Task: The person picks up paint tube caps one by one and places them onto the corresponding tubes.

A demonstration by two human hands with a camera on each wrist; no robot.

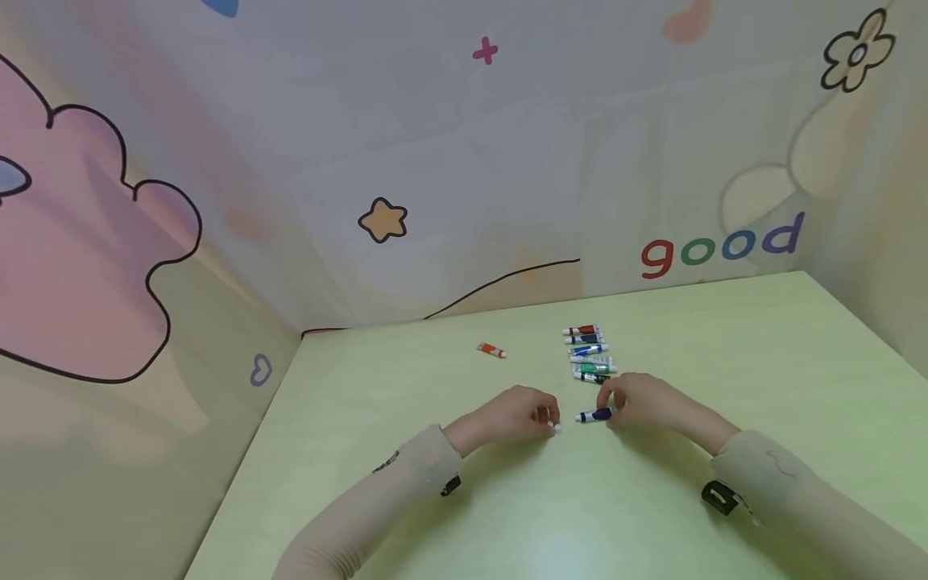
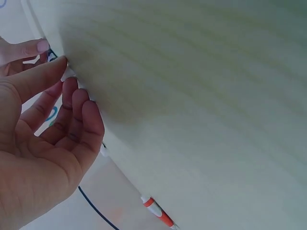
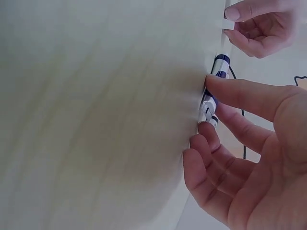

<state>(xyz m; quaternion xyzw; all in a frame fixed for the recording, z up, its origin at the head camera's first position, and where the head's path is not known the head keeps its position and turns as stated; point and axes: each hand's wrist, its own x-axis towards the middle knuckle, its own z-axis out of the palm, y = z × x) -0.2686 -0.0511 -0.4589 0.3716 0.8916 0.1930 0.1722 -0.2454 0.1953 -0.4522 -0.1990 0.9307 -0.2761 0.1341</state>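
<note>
My left hand (image 1: 513,415) pinches a small white piece (image 1: 556,428) between thumb and fingertips, close over the table; the fingers cover much of it, so I cannot tell its kind. It also shows as a white bit in the right wrist view. To the right, my right hand (image 1: 640,400) pinches a dark purple paint tube (image 1: 596,416) near its right end. The tube lies level along the tabletop, its white-tipped end pointing at my left hand. In the right wrist view, thumb and forefinger grip this tube (image 3: 221,64), other fingers curled beneath.
Behind my right hand, several paint tubes lie in a stacked row: a red one (image 1: 582,330), blue ones (image 1: 589,350), a green one (image 1: 594,368) and a black one (image 1: 590,377). An orange tube (image 1: 492,350) lies apart, farther left. A printed cloth (image 1: 464,177) backs the pale green table (image 1: 362,387).
</note>
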